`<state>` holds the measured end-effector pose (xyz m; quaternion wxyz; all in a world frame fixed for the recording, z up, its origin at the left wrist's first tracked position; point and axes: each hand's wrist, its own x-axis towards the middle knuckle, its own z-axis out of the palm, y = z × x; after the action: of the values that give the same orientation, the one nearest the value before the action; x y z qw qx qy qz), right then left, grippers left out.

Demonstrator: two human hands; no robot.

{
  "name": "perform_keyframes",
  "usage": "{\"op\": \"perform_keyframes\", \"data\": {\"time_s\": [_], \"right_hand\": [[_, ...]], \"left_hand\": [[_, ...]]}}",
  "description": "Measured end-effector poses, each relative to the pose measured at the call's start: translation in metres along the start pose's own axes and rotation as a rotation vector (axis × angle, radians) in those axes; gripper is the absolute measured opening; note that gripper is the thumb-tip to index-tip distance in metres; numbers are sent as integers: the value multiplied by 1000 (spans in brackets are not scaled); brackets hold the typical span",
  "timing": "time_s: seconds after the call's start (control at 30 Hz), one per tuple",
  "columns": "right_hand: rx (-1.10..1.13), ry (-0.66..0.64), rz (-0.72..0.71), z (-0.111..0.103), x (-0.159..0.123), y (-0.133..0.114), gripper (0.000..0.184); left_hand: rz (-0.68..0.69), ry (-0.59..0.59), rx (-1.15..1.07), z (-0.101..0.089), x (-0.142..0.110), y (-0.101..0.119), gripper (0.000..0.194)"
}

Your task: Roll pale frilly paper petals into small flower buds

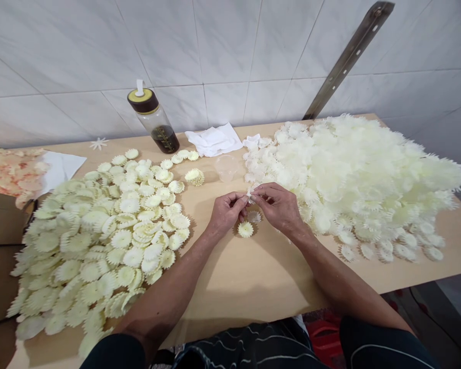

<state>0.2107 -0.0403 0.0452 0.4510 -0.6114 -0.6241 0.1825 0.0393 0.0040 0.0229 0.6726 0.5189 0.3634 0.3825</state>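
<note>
Near the middle of the table, my left hand [227,211] and my right hand [278,206] meet with fingertips pinched on a small white petal piece [249,192]. Most of that piece is hidden by the fingers. Just below them on the wood lie a pale yellow scalloped flower disc [246,229] and a whiter disc [255,217]. Beyond the left hand stands a short stack of yellow discs [194,177]. A broad heap of cream scalloped discs [100,241] spreads to my left. To my right is a taller pile of whiter, frilled petal pieces [361,169].
A bottle of dark liquid [159,125] stands at the back, beside folded white tissue [214,141] and a clear round dish [226,167]. Peach-coloured petals [15,171] and a cardboard box [3,246] are far left. A slotted metal bar [346,64] leans against the tiled wall.
</note>
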Motion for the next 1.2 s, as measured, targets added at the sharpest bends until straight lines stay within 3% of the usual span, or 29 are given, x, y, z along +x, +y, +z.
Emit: {"op": "perform_keyframes", "data": {"time_s": [0.17,0.33,0.53,0.63,0.73,0.8,0.93,1.2], "right_hand": [[46,-25,66,-3,2,-2,15],[118,-4,269,-6,3,-7,20],[265,97,313,1,0,-15,23],[329,218,269,-7,6,-8,26],[386,447,253,-25,17,2,30],[476,382,290,-36,23,5,31],[704,107,416,-45,25,3,34],[839,23,527,-48,24,7,38]], "left_hand": [[5,5,-6,-1,0,0,41],[27,-1,34,0,0,1,46],[64,109,67,4,-1,-2,41],[85,176,61,-3,3,-4,40],[94,229,27,-10,8,-4,42],[104,187,22,-12,9,-2,40],[113,141,20,-8,5,2,35],[82,131,-16,-11,7,-5,33]]}}
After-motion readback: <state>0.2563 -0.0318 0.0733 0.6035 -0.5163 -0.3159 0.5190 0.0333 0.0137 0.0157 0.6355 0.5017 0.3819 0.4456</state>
